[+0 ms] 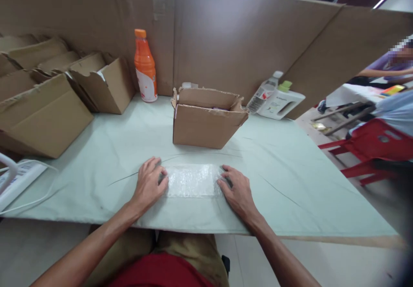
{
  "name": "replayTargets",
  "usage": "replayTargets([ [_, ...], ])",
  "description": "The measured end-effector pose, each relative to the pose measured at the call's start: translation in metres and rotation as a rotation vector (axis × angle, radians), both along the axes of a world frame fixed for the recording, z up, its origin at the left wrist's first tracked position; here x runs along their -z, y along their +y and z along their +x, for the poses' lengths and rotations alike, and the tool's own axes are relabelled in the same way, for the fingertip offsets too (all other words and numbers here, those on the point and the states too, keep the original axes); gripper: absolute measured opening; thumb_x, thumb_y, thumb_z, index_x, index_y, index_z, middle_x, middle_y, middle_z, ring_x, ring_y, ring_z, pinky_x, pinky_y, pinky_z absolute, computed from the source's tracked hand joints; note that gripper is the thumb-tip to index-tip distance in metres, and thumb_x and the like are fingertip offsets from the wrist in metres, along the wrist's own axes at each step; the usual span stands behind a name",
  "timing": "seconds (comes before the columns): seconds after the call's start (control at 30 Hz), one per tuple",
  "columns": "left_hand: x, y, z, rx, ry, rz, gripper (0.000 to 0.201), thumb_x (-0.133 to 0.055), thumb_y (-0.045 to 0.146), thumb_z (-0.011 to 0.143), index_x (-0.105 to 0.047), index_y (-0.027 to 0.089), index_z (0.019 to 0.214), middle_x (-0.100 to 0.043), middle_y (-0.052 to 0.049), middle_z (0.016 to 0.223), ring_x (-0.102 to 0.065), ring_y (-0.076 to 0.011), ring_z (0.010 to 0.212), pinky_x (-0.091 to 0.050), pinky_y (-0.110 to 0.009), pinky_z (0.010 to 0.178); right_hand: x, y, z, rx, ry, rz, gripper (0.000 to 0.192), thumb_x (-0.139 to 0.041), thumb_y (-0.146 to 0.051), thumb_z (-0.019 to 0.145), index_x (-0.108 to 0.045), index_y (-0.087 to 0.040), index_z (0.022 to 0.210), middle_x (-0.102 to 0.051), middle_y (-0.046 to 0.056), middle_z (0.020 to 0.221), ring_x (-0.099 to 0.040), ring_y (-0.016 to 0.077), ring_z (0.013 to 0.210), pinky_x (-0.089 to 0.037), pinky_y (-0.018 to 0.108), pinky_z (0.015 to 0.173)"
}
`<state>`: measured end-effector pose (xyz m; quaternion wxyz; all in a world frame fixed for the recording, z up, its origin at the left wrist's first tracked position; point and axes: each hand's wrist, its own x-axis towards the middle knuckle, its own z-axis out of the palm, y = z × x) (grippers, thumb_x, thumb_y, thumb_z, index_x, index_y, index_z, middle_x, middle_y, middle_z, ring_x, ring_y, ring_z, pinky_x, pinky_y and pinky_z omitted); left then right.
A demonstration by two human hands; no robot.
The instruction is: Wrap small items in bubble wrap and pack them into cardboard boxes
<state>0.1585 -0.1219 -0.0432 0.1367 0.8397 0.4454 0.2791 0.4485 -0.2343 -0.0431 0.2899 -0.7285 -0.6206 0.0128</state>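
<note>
A flat rectangular package in clear bubble wrap (192, 181) lies on the pale green cloth in front of me. What is inside the wrap cannot be made out. At its left end, my left hand (151, 179) is closed around the edge, thumb on the near side and fingers on the far side. My right hand (237, 188) grips the opposite end in the same way, its fingertips partly hidden. Just beyond the package stands an open-topped cardboard box (203, 125), with something barely showing inside.
Several cardboard boxes (48, 115) crowd the left side, near a white power strip (22, 183) with a cable. An orange bottle (146, 67), a clear bottle (264, 93) and a white jug (280, 104) stand along the cardboard wall (245, 41). Red chairs (380, 140) and people are at right.
</note>
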Motion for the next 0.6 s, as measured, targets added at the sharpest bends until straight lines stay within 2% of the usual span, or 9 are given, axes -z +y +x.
replayTargets([
  [0.07, -0.005, -0.005, 0.007, 0.04, -0.1, -0.06, 0.009, -0.054, 0.018, 0.082, -0.061, 0.021, 0.078, -0.067, -0.012, 0.12, -0.056, -0.031, 0.124, -0.044, -0.051, 0.103, -0.004, 0.0, -0.003, -0.002, 0.101, 0.01, 0.018, -0.053, -0.037, 0.09, -0.061, -0.022, 0.088, -0.071, 0.012, 0.118, -0.063, 0.0303, 0.112, -0.043, 0.051, 0.099],
  [0.13, -0.011, -0.011, 0.012, 0.042, -0.212, -0.181, 0.009, -0.052, 0.021, 0.084, -0.061, 0.021, 0.083, -0.071, -0.009, 0.106, -0.064, -0.0264, 0.108, -0.05, -0.044, 0.092, -0.007, -0.003, -0.004, 0.045, 0.215, 0.016, 0.018, -0.054, -0.039, 0.089, -0.061, -0.022, 0.089, -0.073, 0.01, 0.107, -0.065, 0.0284, 0.103, -0.047, 0.048, 0.095],
  [0.17, -0.014, -0.013, 0.012, 0.022, -0.262, -0.267, 0.011, -0.053, 0.025, 0.085, -0.062, 0.021, 0.091, -0.072, -0.008, 0.1, -0.067, -0.024, 0.096, -0.053, -0.04, 0.085, -0.009, -0.006, -0.004, 0.078, 0.278, 0.023, 0.02, -0.056, -0.04, 0.089, -0.062, -0.022, 0.092, -0.073, 0.01, 0.102, -0.066, 0.0272, 0.098, -0.049, 0.046, 0.092],
  [0.23, -0.02, -0.018, 0.011, -0.017, -0.343, -0.452, 0.035, -0.056, 0.033, 0.085, -0.059, 0.02, 0.117, -0.071, -0.008, 0.101, -0.066, -0.019, 0.078, -0.053, -0.035, 0.074, -0.011, -0.011, -0.004, 0.125, 0.409, 0.05, 0.027, -0.059, -0.042, 0.088, -0.061, -0.02, 0.104, -0.071, 0.009, 0.097, -0.066, 0.0243, 0.091, -0.052, 0.041, 0.087],
  [0.33, -0.027, -0.023, 0.006, -0.002, -0.415, -0.663, 0.068, -0.06, 0.04, 0.083, -0.041, 0.021, 0.146, -0.064, -0.013, 0.12, -0.063, -0.0157, 0.077, -0.052, -0.033, 0.074, -0.011, -0.016, -0.003, 0.102, 0.555, 0.085, 0.047, -0.061, -0.04, 0.088, -0.052, -0.019, 0.13, -0.071, 0.007, 0.096, -0.067, 0.0209, 0.087, -0.053, 0.039, 0.087],
  [0.4, -0.03, -0.026, 0.002, 0.045, -0.392, -0.768, 0.066, -0.059, 0.042, 0.083, -0.046, 0.02, 0.143, -0.064, -0.011, 0.117, -0.062, -0.0161, 0.08, -0.05, -0.031, 0.074, -0.009, -0.017, -0.004, 0.049, 0.575, 0.076, 0.058, -0.061, -0.037, 0.089, -0.044, -0.019, 0.141, -0.072, 0.005, 0.096, -0.067, 0.0195, 0.086, -0.054, 0.038, 0.088],
  [0.47, -0.032, -0.029, -0.003, 0.095, -0.323, -0.834, 0.054, -0.057, 0.042, 0.083, -0.059, 0.017, 0.131, -0.067, -0.007, 0.101, -0.058, -0.0158, 0.077, -0.047, -0.028, 0.071, -0.009, -0.019, -0.004, -0.008, 0.528, 0.056, 0.06, -0.06, -0.034, 0.09, -0.042, -0.02, 0.145, -0.072, 0.005, 0.099, -0.067, 0.0187, 0.085, -0.054, 0.037, 0.087],
  [0.53, -0.031, -0.031, -0.008, 0.133, -0.264, -0.859, 0.045, -0.055, 0.042, 0.083, -0.066, 0.016, 0.118, -0.066, -0.004, 0.089, -0.054, -0.0151, 0.072, -0.044, -0.027, 0.067, -0.009, -0.021, -0.005, -0.061, 0.428, 0.044, 0.054, -0.059, -0.031, 0.091, -0.048, -0.023, 0.143, -0.072, 0.005, 0.102, -0.067, 0.0186, 0.085, -0.054, 0.037, 0.087],
  [0.6, -0.031, -0.032, -0.01, 0.158, -0.233, -0.857, 0.04, -0.053, 0.041, 0.084, -0.069, 0.015, 0.111, -0.067, -0.004, 0.087, -0.053, -0.015, 0.069, -0.043, -0.027, 0.065, -0.011, -0.023, -0.006, -0.128, 0.306, 0.034, 0.044, -0.056, -0.028, 0.093, -0.057, -0.026, 0.137, -0.073, 0.005, 0.105, -0.067, 0.0199, 0.09, -0.053, 0.038, 0.089],
])
